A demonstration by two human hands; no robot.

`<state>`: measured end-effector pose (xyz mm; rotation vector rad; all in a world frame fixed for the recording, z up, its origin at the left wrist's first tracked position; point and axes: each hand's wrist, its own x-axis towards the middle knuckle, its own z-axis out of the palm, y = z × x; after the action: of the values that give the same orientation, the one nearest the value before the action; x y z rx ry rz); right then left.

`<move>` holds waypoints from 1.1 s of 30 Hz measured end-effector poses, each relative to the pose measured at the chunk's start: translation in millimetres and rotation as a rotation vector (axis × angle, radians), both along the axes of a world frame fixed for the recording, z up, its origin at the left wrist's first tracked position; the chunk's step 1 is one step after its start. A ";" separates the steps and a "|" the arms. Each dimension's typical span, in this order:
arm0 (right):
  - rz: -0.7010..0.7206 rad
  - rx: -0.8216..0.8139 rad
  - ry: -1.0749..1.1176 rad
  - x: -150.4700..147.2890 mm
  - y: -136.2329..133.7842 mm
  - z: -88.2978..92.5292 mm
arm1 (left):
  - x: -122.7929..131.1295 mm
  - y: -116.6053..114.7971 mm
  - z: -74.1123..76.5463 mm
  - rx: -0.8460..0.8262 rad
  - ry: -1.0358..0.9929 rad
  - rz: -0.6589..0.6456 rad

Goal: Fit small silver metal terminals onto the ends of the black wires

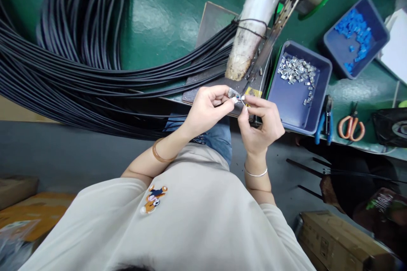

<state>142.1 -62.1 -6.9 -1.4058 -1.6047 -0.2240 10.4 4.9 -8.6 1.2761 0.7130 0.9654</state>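
Observation:
Near the table's front edge my left hand (206,108) is closed in a pinch, its fingertips wrapped in something whitish. It grips a cable end (238,97) with small white and blue parts, too small to make out fully. My right hand (262,123) faces it from the right, thumb and fingers pinched at thin light wires on the same cable end. The two sets of fingertips almost meet. Just behind them lies a yellow piece (253,92) on a dark board (203,80). A large bundle of black cables (127,77) runs in from the left.
A plastic-wrapped roll (248,21) ties down the cable bundle. To the right are a tray (291,106) of small metal parts, a tray (337,51) of blue parts, blue-handled pliers (324,122) and orange-handled cutters (351,126). Another person's dark-clothed legs (356,169) show at right.

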 end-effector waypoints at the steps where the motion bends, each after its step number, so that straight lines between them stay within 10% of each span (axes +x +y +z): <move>1: 0.002 -0.001 -0.006 0.0 -0.2 -0.6 | -0.4 -0.3 -0.6 0.000 0.006 0.000; 33: -0.029 0.005 0.012 -0.5 1.2 -1.0 | -0.3 -1.5 -2.0 0.054 0.044 0.047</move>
<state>141.6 -60.9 -7.9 -1.4249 -1.5736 -0.2363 10.1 3.3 -10.5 1.3363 0.7576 1.0031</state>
